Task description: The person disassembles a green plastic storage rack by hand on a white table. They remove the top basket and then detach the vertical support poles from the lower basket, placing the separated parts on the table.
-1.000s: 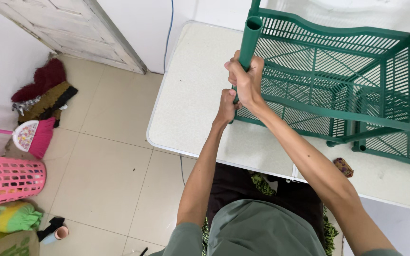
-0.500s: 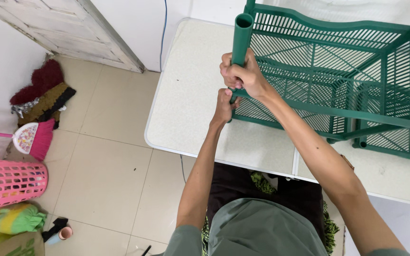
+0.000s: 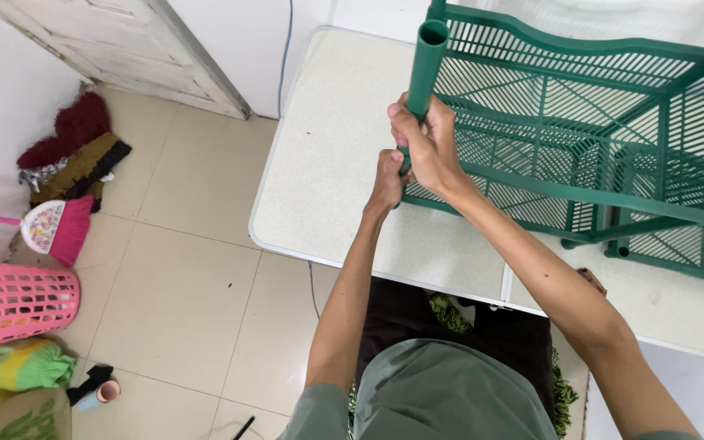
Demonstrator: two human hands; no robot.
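Gripping the green pole (image 3: 427, 59), both hands are clamped: right hand (image 3: 425, 143) higher, left hand (image 3: 389, 181) below. The pole stands upright at the rack's (image 3: 580, 147) near-left corner on the table (image 3: 327, 163).

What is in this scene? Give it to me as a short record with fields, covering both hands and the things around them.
left hand: closed in a grip on the lower part of the green tube
right hand: closed around the same tube, above the left hand
tube: upright, hollow, open at the top, at a corner of the green slatted rack
rack: stands on the white table
floor: pink basket, pink broom head, pile of cloths
background: white door
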